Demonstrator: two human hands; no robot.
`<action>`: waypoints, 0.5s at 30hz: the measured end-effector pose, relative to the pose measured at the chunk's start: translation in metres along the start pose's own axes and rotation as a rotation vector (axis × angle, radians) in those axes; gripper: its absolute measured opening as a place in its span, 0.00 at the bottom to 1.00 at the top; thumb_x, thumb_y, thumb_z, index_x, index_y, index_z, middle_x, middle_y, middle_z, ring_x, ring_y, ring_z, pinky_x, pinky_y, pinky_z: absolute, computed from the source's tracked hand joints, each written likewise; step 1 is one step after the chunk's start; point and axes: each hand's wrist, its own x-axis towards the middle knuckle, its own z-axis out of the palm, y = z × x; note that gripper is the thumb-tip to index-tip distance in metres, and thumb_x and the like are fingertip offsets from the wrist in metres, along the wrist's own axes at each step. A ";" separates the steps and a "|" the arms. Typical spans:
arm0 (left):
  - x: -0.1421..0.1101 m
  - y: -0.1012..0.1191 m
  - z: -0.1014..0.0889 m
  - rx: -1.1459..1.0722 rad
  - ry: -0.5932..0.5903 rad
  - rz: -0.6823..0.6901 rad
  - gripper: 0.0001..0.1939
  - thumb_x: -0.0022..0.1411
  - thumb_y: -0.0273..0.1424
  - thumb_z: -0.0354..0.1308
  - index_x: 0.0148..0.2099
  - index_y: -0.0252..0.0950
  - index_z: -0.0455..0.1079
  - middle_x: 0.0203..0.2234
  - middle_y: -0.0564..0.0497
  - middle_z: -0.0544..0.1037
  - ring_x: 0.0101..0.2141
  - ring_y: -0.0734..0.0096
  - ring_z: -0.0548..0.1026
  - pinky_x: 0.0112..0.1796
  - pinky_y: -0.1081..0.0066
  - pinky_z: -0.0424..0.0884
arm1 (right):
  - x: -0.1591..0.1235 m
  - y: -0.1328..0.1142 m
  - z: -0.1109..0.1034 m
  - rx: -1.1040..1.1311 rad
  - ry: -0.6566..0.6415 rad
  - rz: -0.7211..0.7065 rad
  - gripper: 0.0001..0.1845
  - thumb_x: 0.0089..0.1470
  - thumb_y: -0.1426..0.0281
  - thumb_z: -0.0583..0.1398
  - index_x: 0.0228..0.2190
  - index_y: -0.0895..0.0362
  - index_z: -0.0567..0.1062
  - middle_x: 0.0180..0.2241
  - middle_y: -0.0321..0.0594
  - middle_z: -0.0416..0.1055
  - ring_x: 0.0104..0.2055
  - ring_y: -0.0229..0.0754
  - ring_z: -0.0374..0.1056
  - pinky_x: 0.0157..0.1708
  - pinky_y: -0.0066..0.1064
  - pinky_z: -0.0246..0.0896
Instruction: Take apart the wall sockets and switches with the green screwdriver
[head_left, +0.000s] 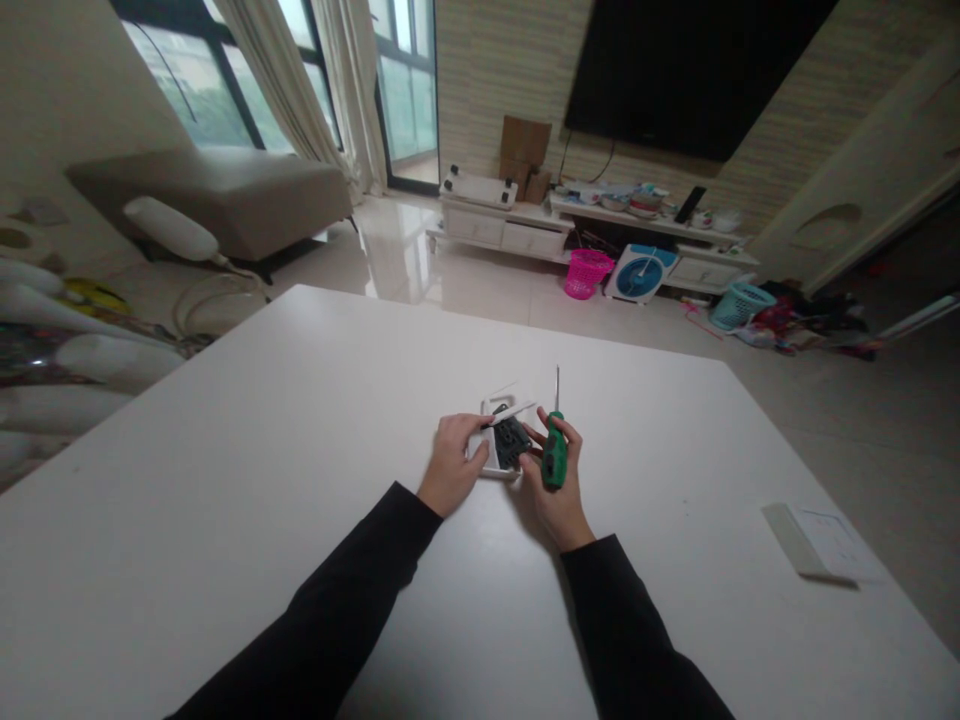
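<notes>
My right hand (559, 500) is closed round a screwdriver (555, 455) with a green and black handle, its metal shaft pointing away from me. Its thumb and fingertips also reach the right side of a small white plastic housing (487, 465) on the table. Inside that housing sits a dark, black-grey part (511, 440) with fine detail too small to name. My left hand (454, 460) grips the left side of the housing, thumb over its front face. A thin white piece (515, 411) slants up from the housing near the left fingertips; whether it is attached I cannot tell.
The white table (262, 420) spreads around my hands. A flat pale box or booklet (814, 545) lies near its right edge. Beyond the table stand a low TV cabinet (480, 228), a pink basket (587, 274), a blue fan (640, 273) and a padded bench (225, 195).
</notes>
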 end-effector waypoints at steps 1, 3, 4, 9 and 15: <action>0.000 0.000 0.000 0.002 -0.007 0.012 0.20 0.65 0.23 0.56 0.57 0.39 0.73 0.48 0.46 0.78 0.52 0.55 0.70 0.56 0.53 0.67 | 0.000 0.000 0.000 0.003 -0.015 0.011 0.30 0.62 0.68 0.65 0.60 0.41 0.60 0.71 0.46 0.55 0.67 0.51 0.66 0.59 0.50 0.71; 0.000 -0.001 0.001 0.008 -0.022 0.029 0.22 0.63 0.21 0.54 0.58 0.39 0.73 0.50 0.46 0.78 0.53 0.55 0.70 0.58 0.52 0.66 | 0.000 0.000 -0.001 0.002 -0.034 0.031 0.30 0.62 0.68 0.65 0.60 0.42 0.61 0.70 0.46 0.57 0.68 0.51 0.65 0.61 0.51 0.69; 0.000 -0.001 0.001 0.011 -0.029 0.034 0.24 0.61 0.20 0.53 0.58 0.39 0.72 0.50 0.46 0.78 0.53 0.55 0.69 0.58 0.52 0.66 | 0.000 0.000 -0.001 0.000 -0.033 0.034 0.30 0.62 0.68 0.66 0.60 0.42 0.61 0.70 0.47 0.58 0.68 0.51 0.64 0.61 0.52 0.69; 0.000 -0.002 0.001 0.014 -0.077 0.055 0.26 0.60 0.19 0.52 0.58 0.40 0.72 0.51 0.46 0.77 0.54 0.54 0.69 0.59 0.51 0.65 | 0.002 0.002 -0.003 -0.020 0.070 -0.013 0.34 0.60 0.67 0.67 0.61 0.41 0.58 0.71 0.49 0.55 0.64 0.53 0.69 0.57 0.52 0.72; -0.001 -0.003 0.002 0.017 -0.104 0.104 0.26 0.63 0.19 0.50 0.61 0.39 0.70 0.53 0.46 0.77 0.54 0.55 0.69 0.60 0.51 0.65 | 0.004 0.004 -0.003 0.021 0.113 -0.050 0.37 0.59 0.66 0.67 0.61 0.41 0.55 0.72 0.50 0.55 0.64 0.54 0.70 0.56 0.52 0.72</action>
